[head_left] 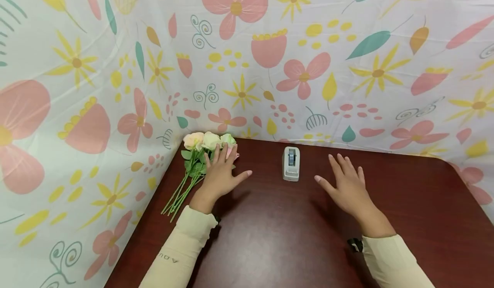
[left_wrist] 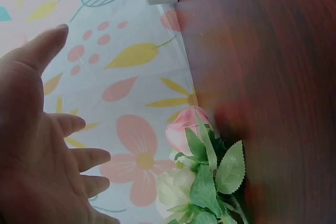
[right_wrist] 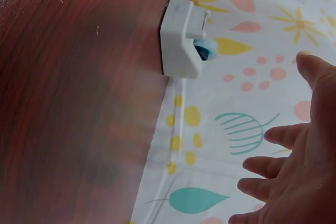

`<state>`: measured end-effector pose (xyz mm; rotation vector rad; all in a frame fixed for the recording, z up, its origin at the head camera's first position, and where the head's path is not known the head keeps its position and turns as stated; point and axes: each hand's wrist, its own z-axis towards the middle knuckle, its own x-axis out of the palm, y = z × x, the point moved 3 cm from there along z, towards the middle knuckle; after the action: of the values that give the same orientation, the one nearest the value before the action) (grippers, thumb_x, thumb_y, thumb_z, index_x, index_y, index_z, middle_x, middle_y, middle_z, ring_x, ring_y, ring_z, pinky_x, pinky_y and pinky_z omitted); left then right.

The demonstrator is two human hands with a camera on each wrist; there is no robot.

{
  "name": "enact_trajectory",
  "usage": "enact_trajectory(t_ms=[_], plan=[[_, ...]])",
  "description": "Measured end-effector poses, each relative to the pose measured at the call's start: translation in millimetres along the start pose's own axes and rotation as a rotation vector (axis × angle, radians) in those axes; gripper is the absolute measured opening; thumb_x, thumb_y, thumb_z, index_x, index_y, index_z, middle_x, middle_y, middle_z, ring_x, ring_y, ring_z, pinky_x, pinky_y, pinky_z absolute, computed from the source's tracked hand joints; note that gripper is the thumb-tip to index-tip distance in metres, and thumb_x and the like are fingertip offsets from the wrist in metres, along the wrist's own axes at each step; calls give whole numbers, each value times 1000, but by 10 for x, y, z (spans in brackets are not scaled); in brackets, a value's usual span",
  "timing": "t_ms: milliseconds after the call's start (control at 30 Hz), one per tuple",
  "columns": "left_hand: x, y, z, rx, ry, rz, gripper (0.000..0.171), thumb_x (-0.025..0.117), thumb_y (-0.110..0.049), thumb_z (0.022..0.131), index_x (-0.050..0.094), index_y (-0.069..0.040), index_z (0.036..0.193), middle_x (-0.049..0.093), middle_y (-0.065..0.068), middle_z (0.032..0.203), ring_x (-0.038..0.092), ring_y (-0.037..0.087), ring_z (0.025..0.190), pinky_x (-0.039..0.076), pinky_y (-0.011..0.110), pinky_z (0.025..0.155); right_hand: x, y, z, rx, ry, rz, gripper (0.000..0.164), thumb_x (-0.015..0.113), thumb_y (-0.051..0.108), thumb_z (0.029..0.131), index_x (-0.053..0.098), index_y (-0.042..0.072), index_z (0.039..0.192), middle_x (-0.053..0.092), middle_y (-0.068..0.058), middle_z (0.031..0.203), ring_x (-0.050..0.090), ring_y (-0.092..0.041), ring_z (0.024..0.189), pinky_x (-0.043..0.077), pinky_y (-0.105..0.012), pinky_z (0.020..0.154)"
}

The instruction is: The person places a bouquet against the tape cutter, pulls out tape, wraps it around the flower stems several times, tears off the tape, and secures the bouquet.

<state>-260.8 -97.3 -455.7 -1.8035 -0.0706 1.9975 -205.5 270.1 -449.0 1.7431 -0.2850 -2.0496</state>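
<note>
My left hand is spread above the table, overlapping the artificial roses in the head view. The left wrist view shows a gap between that hand and the pink rose. Green stems of the bunch point toward the front left. A white tape dispenser with a blue-cored roll stands near the back edge, between both hands. To its right, my right hand is held with fingers straight and thumb out, touching nothing. The right wrist view shows the dispenser apart from the fingers.
The dark red-brown wooden table has a rounded back right corner. A white cloth printed with flowers and leaves hangs behind the table and along its left side. Dark bands are at both wrists.
</note>
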Motion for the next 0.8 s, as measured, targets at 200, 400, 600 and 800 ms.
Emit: enact_trajectory(t_ms=[200, 400, 600, 800], plan=[[-75, 72, -50, 4, -46, -44, 76, 62, -54, 97, 35, -18, 159, 27, 17, 166, 18, 40, 156, 6, 74, 118, 24, 22, -30, -10, 8, 8, 86, 56, 57, 98, 25, 6, 160, 26, -31, 160, 16, -52, 151, 0, -73, 117], [-125, 170, -102, -40, -23, -43, 70, 62, -50, 97, 42, -16, 155, 35, 18, 161, 23, 40, 154, 13, 74, 117, 75, 53, -55, -64, 24, 66, 81, 59, 51, 99, 27, 8, 160, 28, -29, 161, 18, -50, 152, 4, -68, 121], [-131, 271, -187, -79, -3, -52, 69, 64, -48, 97, 43, -15, 153, 39, 17, 159, 25, 41, 153, 16, 73, 117, 128, 110, -68, -112, 43, 98, 78, 61, 47, 99, 28, 10, 160, 30, -24, 163, 20, -45, 153, 11, -67, 121], [-145, 373, -244, -107, -19, -19, 69, 67, -46, 95, 47, -11, 151, 43, 17, 156, 33, 40, 149, 21, 72, 116, 160, 164, -78, -140, 63, 97, 77, 62, 47, 99, 30, 13, 160, 32, -19, 163, 24, -44, 152, 22, -69, 114]])
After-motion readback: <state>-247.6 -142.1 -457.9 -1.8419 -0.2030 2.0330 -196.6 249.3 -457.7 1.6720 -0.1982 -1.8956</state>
